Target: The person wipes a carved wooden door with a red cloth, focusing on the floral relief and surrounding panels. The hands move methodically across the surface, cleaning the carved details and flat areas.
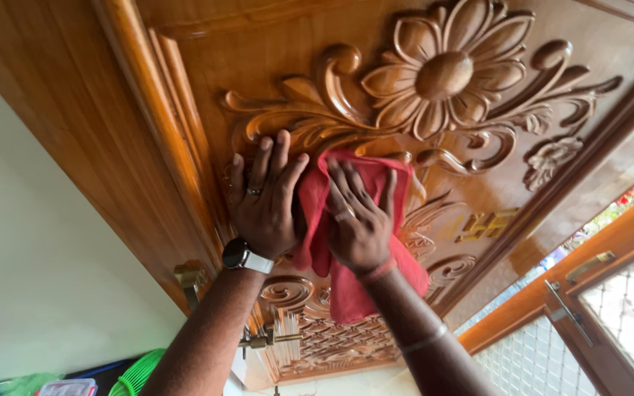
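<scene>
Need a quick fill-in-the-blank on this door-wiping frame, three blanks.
1. The right hand presses a ____ cloth against the carved wooden door.
2. The left hand lies flat on the door and wears a ____ on its wrist.
3. Above both hands is a large carved ____.

Missing words: red; watch; flower

A round black smartwatch screen (235,254) on a white strap sits at the wrist below the carved wooden door (207,59), its face dark and turned edge-on, so nothing on it can be told. Far below and to the left of the door, at the bottom edge, lies a small clear plastic package (67,388) with red and pink markings, only partly in view.
</scene>
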